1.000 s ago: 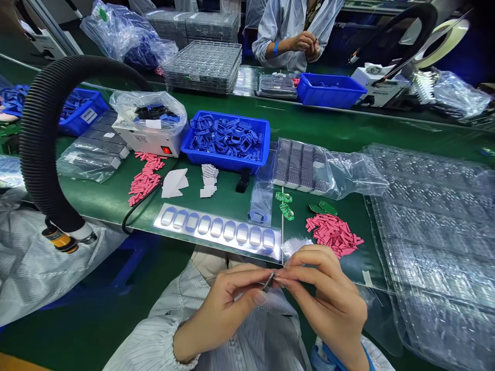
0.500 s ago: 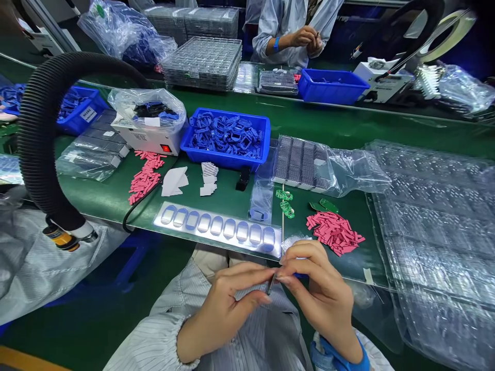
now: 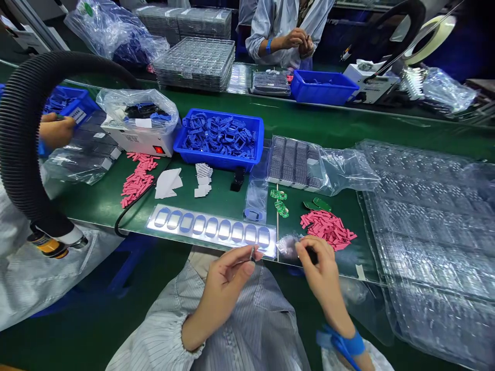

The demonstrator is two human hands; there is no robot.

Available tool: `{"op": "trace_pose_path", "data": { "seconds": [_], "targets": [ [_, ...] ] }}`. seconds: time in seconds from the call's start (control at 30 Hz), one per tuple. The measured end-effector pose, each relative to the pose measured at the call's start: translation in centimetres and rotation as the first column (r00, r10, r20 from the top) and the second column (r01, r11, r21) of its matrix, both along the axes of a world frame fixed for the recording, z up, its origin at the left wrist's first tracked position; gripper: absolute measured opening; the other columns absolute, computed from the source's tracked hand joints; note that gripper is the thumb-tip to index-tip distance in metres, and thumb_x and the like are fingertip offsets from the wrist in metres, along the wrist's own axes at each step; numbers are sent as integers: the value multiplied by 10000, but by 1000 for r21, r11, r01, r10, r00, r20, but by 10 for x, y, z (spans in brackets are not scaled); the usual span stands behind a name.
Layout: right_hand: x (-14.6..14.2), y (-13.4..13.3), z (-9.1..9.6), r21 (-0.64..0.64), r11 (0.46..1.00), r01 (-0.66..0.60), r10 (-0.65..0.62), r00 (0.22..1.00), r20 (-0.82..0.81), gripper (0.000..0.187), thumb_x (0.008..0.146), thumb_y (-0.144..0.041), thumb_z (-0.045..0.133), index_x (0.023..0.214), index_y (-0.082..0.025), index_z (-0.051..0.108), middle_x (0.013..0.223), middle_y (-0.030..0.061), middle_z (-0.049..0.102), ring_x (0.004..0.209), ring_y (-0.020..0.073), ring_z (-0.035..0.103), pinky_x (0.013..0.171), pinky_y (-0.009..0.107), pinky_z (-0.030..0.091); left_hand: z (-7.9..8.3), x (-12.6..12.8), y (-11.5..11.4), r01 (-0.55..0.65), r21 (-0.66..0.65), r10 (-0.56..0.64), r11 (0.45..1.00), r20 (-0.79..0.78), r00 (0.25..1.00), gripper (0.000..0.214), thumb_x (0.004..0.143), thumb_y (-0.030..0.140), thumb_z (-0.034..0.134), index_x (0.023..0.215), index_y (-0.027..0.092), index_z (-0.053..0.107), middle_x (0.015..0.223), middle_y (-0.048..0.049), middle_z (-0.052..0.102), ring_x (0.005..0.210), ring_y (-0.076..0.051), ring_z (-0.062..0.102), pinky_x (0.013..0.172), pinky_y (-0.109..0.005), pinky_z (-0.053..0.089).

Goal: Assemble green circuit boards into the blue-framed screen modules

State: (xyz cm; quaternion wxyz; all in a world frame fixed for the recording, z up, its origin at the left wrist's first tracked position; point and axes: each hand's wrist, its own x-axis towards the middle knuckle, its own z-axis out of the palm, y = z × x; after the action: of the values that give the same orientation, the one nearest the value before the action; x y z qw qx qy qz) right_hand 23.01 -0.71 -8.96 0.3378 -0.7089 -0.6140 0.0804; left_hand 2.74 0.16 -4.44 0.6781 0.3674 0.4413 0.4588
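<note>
My left hand [image 3: 226,281] is closed in a pinch on a small thin metal piece [image 3: 252,253], held just below the near end of a shiny strip of oval blue pads [image 3: 211,229]. My right hand [image 3: 319,273] is curled at the table's front edge, fingers closed on a small dark item I cannot make out, next to a small clear bag [image 3: 288,245]. A heap of pink strips [image 3: 328,228] lies just beyond my right hand. Two green circuit boards [image 3: 279,202] sit beyond the strip's right end.
A blue bin of blue frames [image 3: 220,138], a bagged tray stack [image 3: 309,166] and clear blister trays [image 3: 429,226] lie on the green table. A black hose [image 3: 19,139] arcs at left. Another person's hand [image 3: 56,131] is at left; a co-worker [image 3: 288,31] sits opposite.
My hands have parted: the left keeps the metal piece and has moved up toward the strip, the right has gone forward to the table edge. A hand has appeared at left.
</note>
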Motion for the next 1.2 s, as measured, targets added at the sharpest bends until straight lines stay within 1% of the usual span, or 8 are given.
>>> {"op": "trace_pose_path", "data": {
  "seconds": [0.1,0.23,0.4,0.53,0.73,0.97,1.1,1.2],
  "targets": [
    [3,4,-18,42,995,93,-98,986,135,163,846,-324,550,783,-181,593,869,98,652,871,269,561,772,417,367,1,-3,-1,56,58,-52,997,-60,997,259,826,344,617,1064,264,680,1070,-51,722,997,-188,663,910,-331,527],
    [2,-3,-17,98,969,-228,169,897,409,184,867,-175,547,1026,-214,634,998,44,716,988,236,612,861,399,365,1,-12,3,174,312,-54,934,-360,931,280,869,310,560,1138,279,632,1042,-42,703,952,-169,656,860,-301,546],
    [-7,-2,16,172,905,-390,364,917,165,267,873,-209,552,1133,-229,607,1049,51,707,1069,238,600,898,424,435,3,-20,18,400,673,182,622,-622,762,563,838,360,580,1358,239,400,938,-61,703,873,-187,666,782,-323,573],
    [-26,10,46,222,808,-546,575,813,-92,383,839,-377,595,1193,-230,572,1105,83,670,1071,236,586,874,410,503,9,-22,31,539,740,293,403,-662,689,668,864,371,523,1431,168,233,946,-96,711,844,-202,684,732,-329,590],
    [-36,27,48,232,772,-592,621,780,-74,317,819,-311,635,1115,-209,584,989,67,683,953,200,614,805,366,531,14,-28,44,747,617,314,249,-781,540,722,900,236,503,1467,138,67,986,-126,714,918,-238,678,804,-370,568],
    [-16,40,10,269,879,-393,445,880,-169,186,827,-355,613,954,-227,662,932,57,699,864,196,659,727,317,559,12,-26,79,796,526,287,300,-845,450,664,813,478,533,1344,110,378,1144,-168,670,1066,-257,627,880,-376,548],
    [-1,45,-22,276,945,-173,253,923,-289,181,822,-366,605,900,-232,697,945,68,711,860,204,685,705,302,580,21,-29,149,764,422,407,489,-885,229,372,892,386,487,1181,157,534,1150,-109,664,1073,-213,612,913,-352,522],
    [5,46,-37,285,954,-95,202,905,-374,190,804,-368,616,881,-221,710,947,83,717,865,215,687,702,317,587,27,-22,213,726,411,468,552,-873,138,306,928,267,443,1177,115,533,1145,-141,638,1087,-239,585,895,-406,514]
  ]
}}
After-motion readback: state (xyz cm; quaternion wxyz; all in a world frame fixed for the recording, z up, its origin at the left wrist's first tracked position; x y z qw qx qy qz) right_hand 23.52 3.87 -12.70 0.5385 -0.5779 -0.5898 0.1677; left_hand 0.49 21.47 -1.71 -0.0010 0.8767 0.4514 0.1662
